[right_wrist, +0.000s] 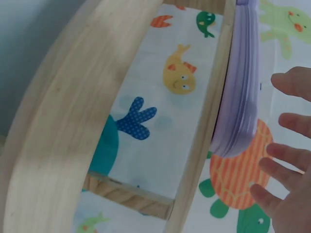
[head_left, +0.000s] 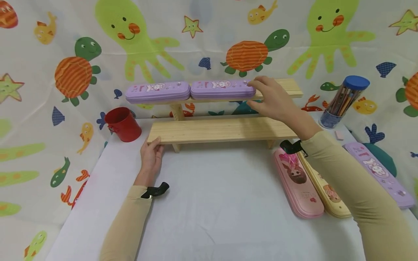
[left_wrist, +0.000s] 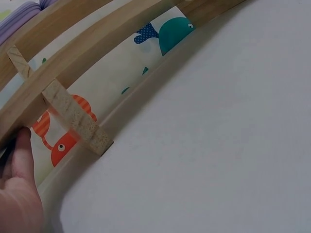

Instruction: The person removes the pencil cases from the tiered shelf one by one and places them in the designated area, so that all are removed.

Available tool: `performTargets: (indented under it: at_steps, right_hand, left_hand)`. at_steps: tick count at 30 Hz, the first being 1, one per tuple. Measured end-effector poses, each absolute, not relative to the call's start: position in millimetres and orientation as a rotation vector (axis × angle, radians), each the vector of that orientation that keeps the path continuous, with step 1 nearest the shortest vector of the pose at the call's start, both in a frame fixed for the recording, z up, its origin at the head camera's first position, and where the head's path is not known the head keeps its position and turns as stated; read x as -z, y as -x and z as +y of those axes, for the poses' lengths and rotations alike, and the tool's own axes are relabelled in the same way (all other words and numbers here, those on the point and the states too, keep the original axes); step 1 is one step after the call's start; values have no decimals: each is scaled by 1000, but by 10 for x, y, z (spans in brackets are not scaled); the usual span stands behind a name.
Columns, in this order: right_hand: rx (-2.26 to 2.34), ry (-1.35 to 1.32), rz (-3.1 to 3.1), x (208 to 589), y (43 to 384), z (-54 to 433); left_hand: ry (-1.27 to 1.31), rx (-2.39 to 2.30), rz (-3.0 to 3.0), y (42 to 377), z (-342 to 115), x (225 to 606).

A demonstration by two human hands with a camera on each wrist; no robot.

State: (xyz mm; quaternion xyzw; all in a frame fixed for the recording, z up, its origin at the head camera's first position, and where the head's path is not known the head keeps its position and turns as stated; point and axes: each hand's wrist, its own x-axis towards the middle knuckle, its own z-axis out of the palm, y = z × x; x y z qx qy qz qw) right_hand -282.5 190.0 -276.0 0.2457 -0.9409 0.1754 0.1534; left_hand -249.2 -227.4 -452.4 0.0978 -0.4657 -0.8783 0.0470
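Note:
A two-tier wooden shelf [head_left: 225, 128] stands on the white table. My left hand [head_left: 152, 156] grips the front left corner of its lower board; in the left wrist view the thumb [left_wrist: 23, 150] lies against the board's edge. On the upper board two purple pencil cases lie end to end, a left one [head_left: 156, 92] and a right one [head_left: 225, 90]. My right hand [head_left: 271, 98] is at the right end of the right case, fingers spread and overlapping its corner in the head view. From the right wrist, the fingers [right_wrist: 291, 124] appear apart from the case [right_wrist: 238, 82].
A pink pencil case [head_left: 298, 188], a yellow one [head_left: 333, 197] and another purple one [head_left: 380, 170] lie on the table at right. A blue-lidded jar of pencils [head_left: 343, 103] stands behind them, near a small pink block [head_left: 339, 135]. A red bucket [head_left: 125, 127] is left of the shelf.

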Motion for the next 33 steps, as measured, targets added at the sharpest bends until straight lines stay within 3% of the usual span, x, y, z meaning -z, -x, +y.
performTargets:
  at_steps: [17, 33]
  right_hand:
    - [-387, -845, -2784, 2683, 3336, 1455]
    - [-363, -886, -2858, 2733, 3475, 1079]
  left_hand:
    - [-279, 2668, -1435, 2495, -2283, 4525]
    - [-284, 2671, -1435, 2504, -2286, 4530]
